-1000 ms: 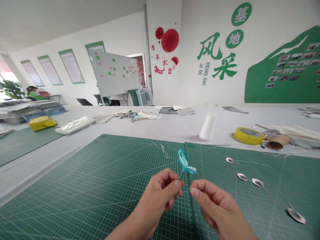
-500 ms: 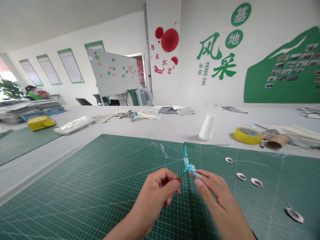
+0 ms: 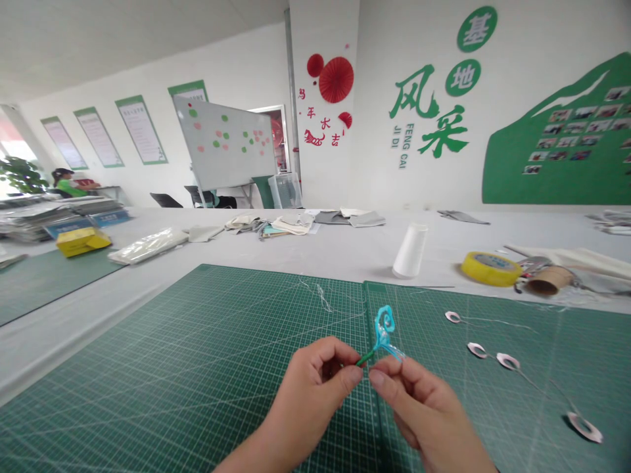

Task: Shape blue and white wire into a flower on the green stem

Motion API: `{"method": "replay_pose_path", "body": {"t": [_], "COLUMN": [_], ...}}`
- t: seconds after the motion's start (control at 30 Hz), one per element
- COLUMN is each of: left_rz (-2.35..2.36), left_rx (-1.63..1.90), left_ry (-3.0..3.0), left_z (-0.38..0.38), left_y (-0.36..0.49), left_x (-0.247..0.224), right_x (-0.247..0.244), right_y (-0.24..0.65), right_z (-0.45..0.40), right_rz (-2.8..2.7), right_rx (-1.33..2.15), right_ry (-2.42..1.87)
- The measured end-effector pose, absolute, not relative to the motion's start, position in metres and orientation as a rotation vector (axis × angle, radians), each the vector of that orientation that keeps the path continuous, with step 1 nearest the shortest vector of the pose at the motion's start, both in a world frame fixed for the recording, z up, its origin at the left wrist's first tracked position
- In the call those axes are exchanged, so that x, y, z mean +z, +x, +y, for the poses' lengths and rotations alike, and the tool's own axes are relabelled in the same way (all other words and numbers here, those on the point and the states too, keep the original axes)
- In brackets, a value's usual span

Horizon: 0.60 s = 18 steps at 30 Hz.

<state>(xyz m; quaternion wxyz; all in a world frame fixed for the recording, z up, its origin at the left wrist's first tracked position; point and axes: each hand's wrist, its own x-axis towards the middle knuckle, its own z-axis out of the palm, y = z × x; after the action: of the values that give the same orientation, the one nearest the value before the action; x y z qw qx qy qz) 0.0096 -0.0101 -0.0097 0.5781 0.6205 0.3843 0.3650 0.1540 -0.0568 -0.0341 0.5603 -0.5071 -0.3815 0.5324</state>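
Observation:
My left hand (image 3: pixel 323 387) pinches the green stem (image 3: pixel 365 358) of a small blue craft flower (image 3: pixel 384 332) between thumb and fingers. The flower's looped, curled petals of shiny light-blue strands rise above the stem, and one strand slants down to the right. Just below that strand, my right hand (image 3: pixel 419 401) is closed, thumb and fingertips drawn together beside the stem. Whatever lies between its fingertips is hidden. Both hands are above the green cutting mat (image 3: pixel 236 341), over the seam with a second mat.
To the right lie several pale oval rings with thin stems (image 3: pixel 507 361). Behind the mats are a white thread cone (image 3: pixel 410 251), a yellow tape roll (image 3: pixel 491 268) and a cardboard tube (image 3: pixel 549 279). Loose white threads (image 3: pixel 323 297) and a yellow box (image 3: pixel 83 242) are farther left.
The flower has turned, so its curled loop now faces me and stands upright. My right hand's fingers have curled in from a straighter pose and sit slightly lower, close to my left thumb.

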Motion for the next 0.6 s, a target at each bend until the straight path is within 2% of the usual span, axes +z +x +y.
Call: {"method": "replay_pose_path", "body": {"t": [0.6], "left_rz": [0.957], "left_rx": [0.906], "left_ry": [1.521], "left_z": [-0.006], "left_y": [0.008], "left_x": [-0.014], "right_x": [-0.039], "right_y": [0.167], "right_z": [-0.056], "right_rz": [-1.206], "right_rx": [1.043], "right_ry": [-1.372]}}
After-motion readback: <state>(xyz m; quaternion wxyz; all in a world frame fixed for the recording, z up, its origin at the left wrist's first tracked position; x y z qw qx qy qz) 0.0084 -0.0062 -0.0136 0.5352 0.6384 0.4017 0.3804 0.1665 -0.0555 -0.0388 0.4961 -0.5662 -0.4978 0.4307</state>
